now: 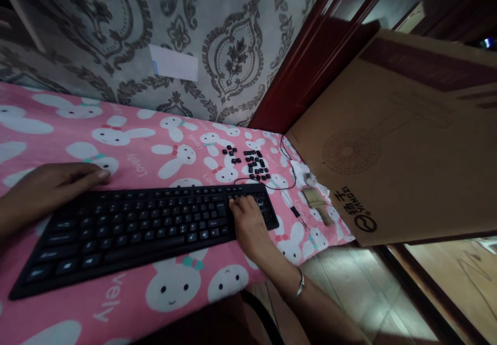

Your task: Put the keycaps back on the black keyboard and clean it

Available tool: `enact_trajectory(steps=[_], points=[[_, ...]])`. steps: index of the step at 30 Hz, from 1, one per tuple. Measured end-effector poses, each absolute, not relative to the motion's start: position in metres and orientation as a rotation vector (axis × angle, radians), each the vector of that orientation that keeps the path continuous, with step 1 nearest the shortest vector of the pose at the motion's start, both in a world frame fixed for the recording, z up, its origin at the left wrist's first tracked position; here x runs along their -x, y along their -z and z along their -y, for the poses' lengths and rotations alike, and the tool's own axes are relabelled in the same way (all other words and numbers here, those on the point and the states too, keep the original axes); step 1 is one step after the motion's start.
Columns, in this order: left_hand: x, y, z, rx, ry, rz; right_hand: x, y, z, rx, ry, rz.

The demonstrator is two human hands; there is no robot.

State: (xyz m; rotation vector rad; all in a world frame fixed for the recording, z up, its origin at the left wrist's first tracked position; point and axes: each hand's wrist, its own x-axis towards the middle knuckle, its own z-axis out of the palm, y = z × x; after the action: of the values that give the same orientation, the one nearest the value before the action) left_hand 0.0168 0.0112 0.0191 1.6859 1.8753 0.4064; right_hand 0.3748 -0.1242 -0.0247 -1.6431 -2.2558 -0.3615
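At the left, the left hand [58, 184] lies along the far left edge of the black keyboard [155, 218], with its fingertips pointing right; whether it grips that edge or merely rests there, I cannot tell; the keyboard sits on a desk under a pink, rabbit-printed cloth [128, 153], set at a slant with its left end nearer the wearer; beyond it, a pale sheet [174, 65] shows against the patterned wall [240, 34]; farther right, the right hand [248, 226] is over the number pad at the keyboard's right end, fingers bent and bunched onto it; whether they pinch a key is hidden; a bracelet [301, 282] circles that wrist; just past the pad lie loose black keycaps [258, 163], in a larger cluster and a smaller one to its left; a thin dark cable [287, 185] curves around their right side; next come a slim dark-handled tool [295, 212], a crumpled white wrapping [301, 170] and a flat brush [316, 203]; at the far right leans a large cardboard box [404, 153].
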Motion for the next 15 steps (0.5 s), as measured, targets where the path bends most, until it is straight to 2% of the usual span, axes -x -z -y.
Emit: enact_trajectory(steps=[4, 9, 15], points=[[-0.017, -0.022, -0.01, -1.687, -0.407, -1.876, -0.375, 0.027, 0.125, 1.664, 0.272, 2.255], [-0.019, -0.029, -0.005, -1.682, -0.42, -1.835, -0.402, -0.004, 0.086, 1.624, -0.006, 2.074], [-0.015, -0.024, -0.005, -1.684, -0.45, -1.819, -0.423, -0.022, 0.003, 1.88, 0.047, 1.97]])
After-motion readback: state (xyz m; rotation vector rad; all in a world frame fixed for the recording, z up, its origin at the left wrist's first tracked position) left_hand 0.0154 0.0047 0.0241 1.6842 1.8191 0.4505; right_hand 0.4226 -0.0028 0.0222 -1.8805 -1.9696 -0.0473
